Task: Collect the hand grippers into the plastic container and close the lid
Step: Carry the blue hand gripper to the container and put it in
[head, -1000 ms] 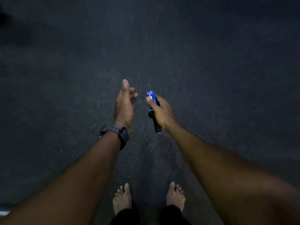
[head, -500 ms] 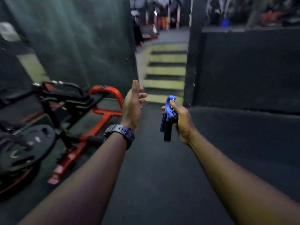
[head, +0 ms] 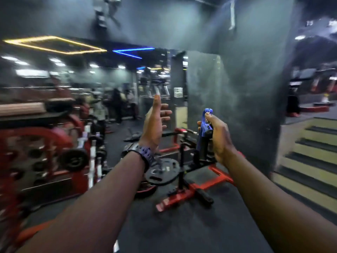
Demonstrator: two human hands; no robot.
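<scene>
Held tight in the right hand (head: pixel 219 141), the blue hand gripper (head: pixel 204 132) could be dropped (left hand (head: pixel 155 125) open, empty) if bumped.

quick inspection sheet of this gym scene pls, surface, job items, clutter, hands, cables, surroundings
surface: dark floor, bare in the foreground.
job's things: one blue hand gripper, carried upright; no plastic container or lid in view.
clutter: black weight plate on a red and black rack frame; red machines at left, blurred.
hands: right hand closed around the hand gripper; left hand open and empty, fingers spread, watch on the wrist.
cables: nothing seen.
surroundings: dark pillar ahead, yellow-edged steps at right, yellow and blue ceiling light strips, people in the far background, too blurred to detail.
</scene>
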